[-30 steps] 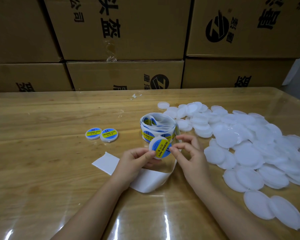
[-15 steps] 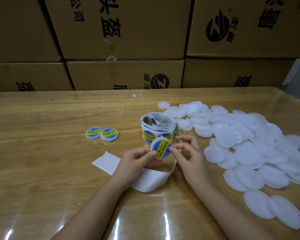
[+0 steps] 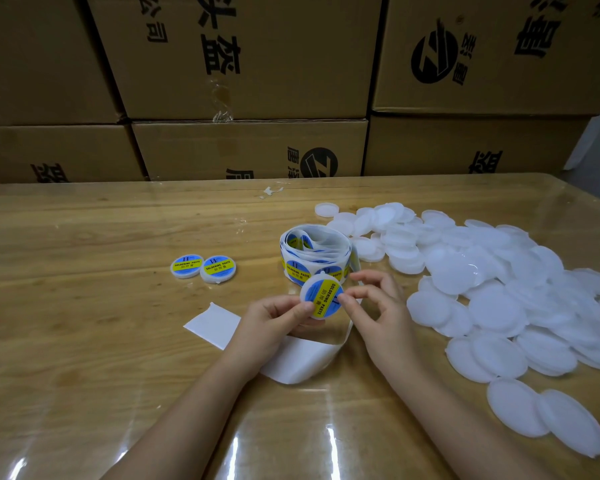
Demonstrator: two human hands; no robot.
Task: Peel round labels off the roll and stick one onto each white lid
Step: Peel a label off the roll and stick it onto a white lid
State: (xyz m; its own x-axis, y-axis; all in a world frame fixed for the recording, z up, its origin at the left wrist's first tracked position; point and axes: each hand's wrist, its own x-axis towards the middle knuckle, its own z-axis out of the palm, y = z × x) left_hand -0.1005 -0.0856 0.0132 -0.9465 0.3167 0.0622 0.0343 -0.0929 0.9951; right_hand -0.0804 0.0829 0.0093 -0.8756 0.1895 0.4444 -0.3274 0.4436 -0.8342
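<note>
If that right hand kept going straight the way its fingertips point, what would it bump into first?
The right hand points left at the labelled lid held in the left hand. Its fingertips seem to touch the label's edge, so that lid comes first, then the left thumb.

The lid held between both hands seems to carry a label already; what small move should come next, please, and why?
Probably rub the label flat with the right hand, which pinches the lid at the label's right edge while the left hand grips its other side. Only then would it join the two finished lids lying to the left.
</note>
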